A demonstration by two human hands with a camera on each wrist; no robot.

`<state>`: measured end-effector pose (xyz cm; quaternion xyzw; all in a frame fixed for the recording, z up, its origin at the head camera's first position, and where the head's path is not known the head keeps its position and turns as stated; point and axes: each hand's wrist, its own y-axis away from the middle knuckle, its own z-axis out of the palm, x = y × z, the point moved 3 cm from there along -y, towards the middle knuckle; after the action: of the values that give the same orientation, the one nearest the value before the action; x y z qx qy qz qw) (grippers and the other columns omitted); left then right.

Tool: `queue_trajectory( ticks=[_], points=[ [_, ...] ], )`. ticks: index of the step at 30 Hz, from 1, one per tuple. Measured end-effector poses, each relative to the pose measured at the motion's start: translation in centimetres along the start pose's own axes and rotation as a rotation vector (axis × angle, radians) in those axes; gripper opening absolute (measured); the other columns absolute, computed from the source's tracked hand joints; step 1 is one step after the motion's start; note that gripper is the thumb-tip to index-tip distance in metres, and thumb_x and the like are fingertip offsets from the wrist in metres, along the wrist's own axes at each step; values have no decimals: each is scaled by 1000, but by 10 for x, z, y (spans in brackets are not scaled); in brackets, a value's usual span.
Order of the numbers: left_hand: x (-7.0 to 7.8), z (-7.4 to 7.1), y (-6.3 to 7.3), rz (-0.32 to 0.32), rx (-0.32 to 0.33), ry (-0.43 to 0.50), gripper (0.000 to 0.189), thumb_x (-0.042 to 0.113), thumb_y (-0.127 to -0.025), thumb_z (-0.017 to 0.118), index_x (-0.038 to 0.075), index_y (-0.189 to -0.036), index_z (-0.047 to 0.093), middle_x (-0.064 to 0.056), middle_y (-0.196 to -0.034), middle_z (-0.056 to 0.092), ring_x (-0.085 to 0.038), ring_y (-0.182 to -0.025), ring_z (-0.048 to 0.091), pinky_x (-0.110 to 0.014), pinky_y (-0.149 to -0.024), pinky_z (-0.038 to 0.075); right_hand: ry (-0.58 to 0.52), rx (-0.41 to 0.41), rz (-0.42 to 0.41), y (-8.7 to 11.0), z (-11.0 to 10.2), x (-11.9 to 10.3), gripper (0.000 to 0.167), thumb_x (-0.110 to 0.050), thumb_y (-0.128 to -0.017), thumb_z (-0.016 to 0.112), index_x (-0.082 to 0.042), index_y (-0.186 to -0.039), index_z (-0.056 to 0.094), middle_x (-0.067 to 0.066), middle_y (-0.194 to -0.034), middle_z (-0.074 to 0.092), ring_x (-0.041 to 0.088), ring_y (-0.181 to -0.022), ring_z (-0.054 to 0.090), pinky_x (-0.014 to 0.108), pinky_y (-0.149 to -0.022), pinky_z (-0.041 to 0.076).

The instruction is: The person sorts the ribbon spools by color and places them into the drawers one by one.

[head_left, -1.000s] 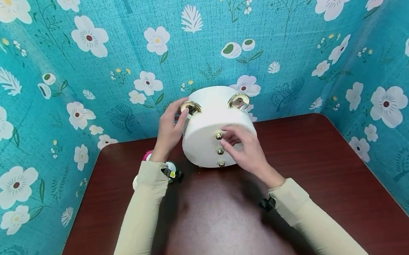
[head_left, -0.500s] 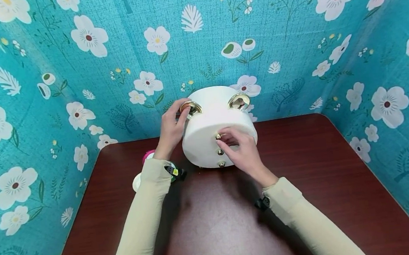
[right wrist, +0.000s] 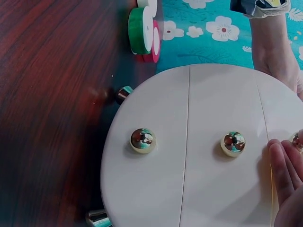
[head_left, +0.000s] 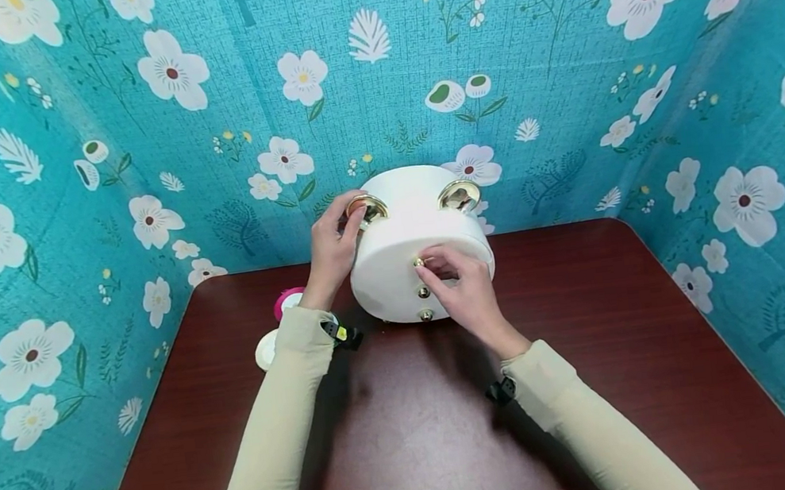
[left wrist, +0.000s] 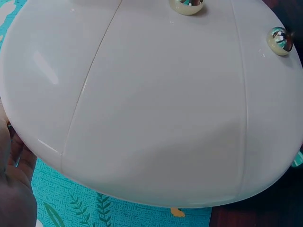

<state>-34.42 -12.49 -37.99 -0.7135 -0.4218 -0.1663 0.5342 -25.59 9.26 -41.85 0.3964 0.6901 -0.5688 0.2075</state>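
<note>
One hand, the left hand, grips the gold ear at ten o'clock while the right hand pinches the top knob of the white box, at twelve o'clock on the counter, where overpulling might tip it forward.

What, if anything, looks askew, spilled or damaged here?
Nothing stands out. The white box stands upright on the table, its three knobs in line; the rolls sit beside it. No crack or spill shows, though the box's back is hidden.
</note>
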Motion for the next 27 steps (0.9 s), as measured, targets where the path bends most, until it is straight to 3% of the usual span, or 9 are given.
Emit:
queue_trajectory(
  ticks=[10,27],
  points=[
    [1,-2,1,11,10,-5,28,25,-105,63,19,-131,70,-3,-129,72,-16,-107,67,-33,-86,56,1,4,-36,-1,0,1,13,-13,-93,78,-10,-106,76,5,-88,78,18,-77,76,40,-73,64],
    [5,-3,0,-1,-6,0,28,25,-105,63,18,-131,70,-4,-129,72,-18,-107,66,-36,-92,54,0,25,-81,0,0,1,13,-8,-92,78,-8,-104,76,6,-87,78,20,-74,76,38,-71,64]
  ],
)
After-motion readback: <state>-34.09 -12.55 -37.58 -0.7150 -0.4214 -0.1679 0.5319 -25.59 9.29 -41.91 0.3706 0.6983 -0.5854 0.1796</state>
